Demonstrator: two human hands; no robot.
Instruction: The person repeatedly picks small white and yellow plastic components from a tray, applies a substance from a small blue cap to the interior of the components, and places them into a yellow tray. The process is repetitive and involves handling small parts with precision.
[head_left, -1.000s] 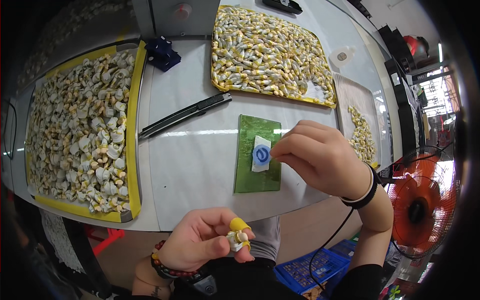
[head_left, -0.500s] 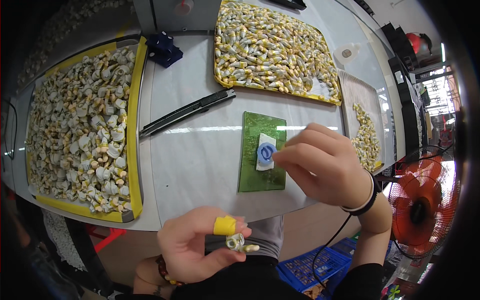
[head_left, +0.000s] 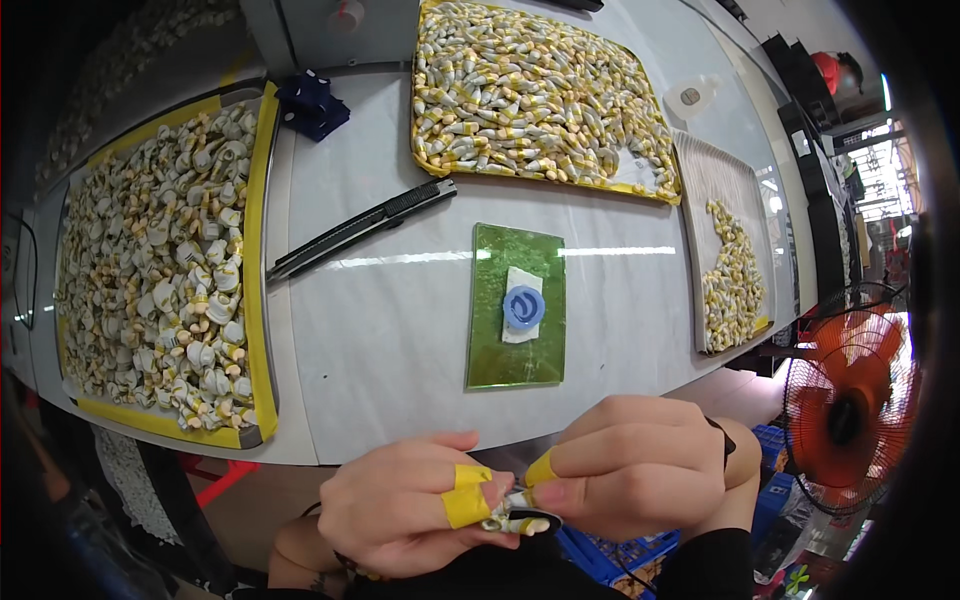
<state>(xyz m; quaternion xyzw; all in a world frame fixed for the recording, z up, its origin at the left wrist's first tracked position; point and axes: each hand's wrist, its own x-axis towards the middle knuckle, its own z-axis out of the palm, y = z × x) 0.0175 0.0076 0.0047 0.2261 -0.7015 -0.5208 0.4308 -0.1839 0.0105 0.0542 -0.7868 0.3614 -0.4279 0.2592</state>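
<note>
My left hand (head_left: 400,505), with yellow tape around fingers, grips a small white piece with a peach-coloured tip (head_left: 532,524). From the right, my right hand (head_left: 640,468) meets it, thumb and taped forefinger pinched on a small whitish part (head_left: 518,498) set against that piece. My fingers partly hide both. Beyond my hands, a round blue dish (head_left: 523,308) sits on a white pad (head_left: 521,336) upon a green glass plate (head_left: 490,360).
A yellow-edged tray (head_left: 262,370) of white pieces stands left, another tray (head_left: 545,178) of slender pieces at the back. A partly filled tray (head_left: 690,160) is on the right. A black utility knife (head_left: 365,227) lies between. An orange fan (head_left: 850,400) stands far right.
My right hand has moved from beside the blue dish down and left to my left hand. Both hands now work on the white piece, and the view has shifted slightly.
</note>
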